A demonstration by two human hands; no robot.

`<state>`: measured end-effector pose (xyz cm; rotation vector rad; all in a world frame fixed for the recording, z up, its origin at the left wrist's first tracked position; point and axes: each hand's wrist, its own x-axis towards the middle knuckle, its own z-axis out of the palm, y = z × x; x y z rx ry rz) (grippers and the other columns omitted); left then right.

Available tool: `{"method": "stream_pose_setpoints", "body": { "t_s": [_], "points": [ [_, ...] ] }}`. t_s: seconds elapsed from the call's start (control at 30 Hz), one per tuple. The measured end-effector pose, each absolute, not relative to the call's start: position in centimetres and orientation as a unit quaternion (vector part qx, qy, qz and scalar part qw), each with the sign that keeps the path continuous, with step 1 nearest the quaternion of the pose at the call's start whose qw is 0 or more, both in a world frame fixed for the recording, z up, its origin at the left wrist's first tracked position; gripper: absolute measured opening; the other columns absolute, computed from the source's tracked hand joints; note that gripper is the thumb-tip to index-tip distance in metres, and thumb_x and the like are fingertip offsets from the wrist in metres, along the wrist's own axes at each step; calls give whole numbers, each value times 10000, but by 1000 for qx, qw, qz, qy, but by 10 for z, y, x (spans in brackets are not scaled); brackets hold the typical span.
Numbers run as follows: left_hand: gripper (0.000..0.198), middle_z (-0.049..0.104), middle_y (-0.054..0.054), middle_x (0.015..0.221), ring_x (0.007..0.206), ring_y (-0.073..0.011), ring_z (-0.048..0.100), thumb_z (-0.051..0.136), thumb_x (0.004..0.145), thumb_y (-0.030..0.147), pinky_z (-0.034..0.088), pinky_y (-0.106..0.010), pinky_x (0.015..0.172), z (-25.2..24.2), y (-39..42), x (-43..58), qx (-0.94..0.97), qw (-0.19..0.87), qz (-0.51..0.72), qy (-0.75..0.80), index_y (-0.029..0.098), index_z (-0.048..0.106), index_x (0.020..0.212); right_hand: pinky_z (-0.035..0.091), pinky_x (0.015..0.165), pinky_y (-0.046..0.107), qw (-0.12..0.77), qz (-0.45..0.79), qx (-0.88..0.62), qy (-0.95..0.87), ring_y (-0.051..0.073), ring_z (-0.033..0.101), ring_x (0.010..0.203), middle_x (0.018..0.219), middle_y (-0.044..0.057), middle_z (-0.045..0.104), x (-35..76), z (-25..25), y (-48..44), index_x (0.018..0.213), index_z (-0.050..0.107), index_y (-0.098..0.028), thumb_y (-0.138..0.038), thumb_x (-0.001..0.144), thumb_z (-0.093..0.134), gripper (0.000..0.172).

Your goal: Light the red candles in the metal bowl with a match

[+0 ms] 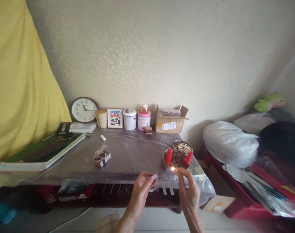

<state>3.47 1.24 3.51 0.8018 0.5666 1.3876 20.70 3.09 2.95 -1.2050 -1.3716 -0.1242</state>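
My right hand [189, 191] pinches a lit match [173, 168], its flame glowing just in front of a round bowl [164, 163]. Two red candles, a left one [169, 156] and a right one [189, 158], stand in the dark, grainy fill of this bowl; no flame shows on either. Closed around a small matchbox [154, 176], my left hand [141, 187] is held at the table's front edge, to the left of the flame. Behind the bowl sits a second round dish [183, 147] full of thin matchsticks.
A plastic-wrapped pack of matchboxes [102, 157] lies on the plastic-covered table [132, 153]. Along the wall stand a clock [84, 110], a panda picture [115, 118], tins [130, 119] and an open cardboard box [170, 123]. White bags [229, 139] are piled at the right.
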Motion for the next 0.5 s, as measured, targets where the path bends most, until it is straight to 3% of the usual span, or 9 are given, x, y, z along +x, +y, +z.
{"method": "stream_pose_setpoints", "body": {
  "t_s": [0.2, 0.5],
  "points": [
    [157, 681, -100, 1060, 958, -194, 593, 587, 827, 309, 364, -395, 972, 34, 20, 24, 365, 636, 623, 271, 171, 600, 899, 455, 796, 314, 658, 94, -551, -505, 201, 600, 858, 880, 44, 661, 218, 40, 26, 811, 654, -191, -418, 803, 587, 237],
    [213, 689, -92, 1019, 989, -228, 589, 622, 789, 352, 374, -417, 971, 41, 35, -8, 418, 544, 640, 346, 176, 611, 909, 455, 751, 309, 701, 188, -553, -409, 204, 591, 799, 830, 41, 676, 218, 54, 24, 837, 687, -172, -460, 720, 670, 311]
  ]
}}
